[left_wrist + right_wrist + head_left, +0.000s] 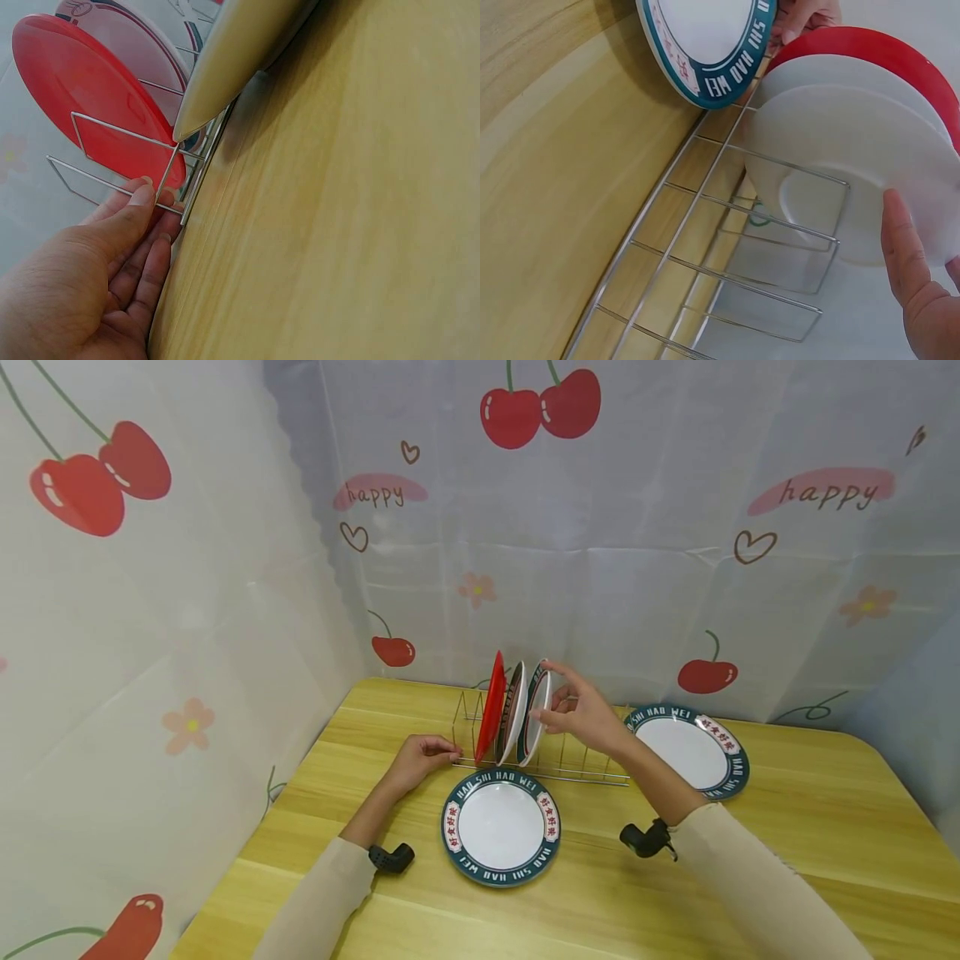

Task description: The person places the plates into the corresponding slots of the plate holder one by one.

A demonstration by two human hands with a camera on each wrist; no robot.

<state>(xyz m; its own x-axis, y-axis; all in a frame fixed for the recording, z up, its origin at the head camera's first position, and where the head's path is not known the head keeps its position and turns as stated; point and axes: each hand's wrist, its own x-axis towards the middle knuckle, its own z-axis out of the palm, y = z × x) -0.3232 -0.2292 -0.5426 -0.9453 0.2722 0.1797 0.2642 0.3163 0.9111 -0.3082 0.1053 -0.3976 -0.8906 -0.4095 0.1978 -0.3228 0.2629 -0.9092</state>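
A wire dish rack (577, 776) stands at the back of the table with three plates upright in its left part. The red plate (491, 710) is leftmost, then a white plate with a dark patterned rim (142, 52), then a white plate with a green rim (840, 135). My right hand (581, 714) holds this last plate by its edge, the thumb against its white underside; some fingers are hidden in the right wrist view. At the rack's left end my left hand (97, 262) pinches the wire frame between thumb and fingers.
In front of the rack, a green-rimmed plate (501, 822) lies face up. Another green-rimmed plate (686, 747) lies right of the rack, partly behind the right forearm. A cherry-printed cloth (600, 585) hangs behind the wooden table (600, 893).
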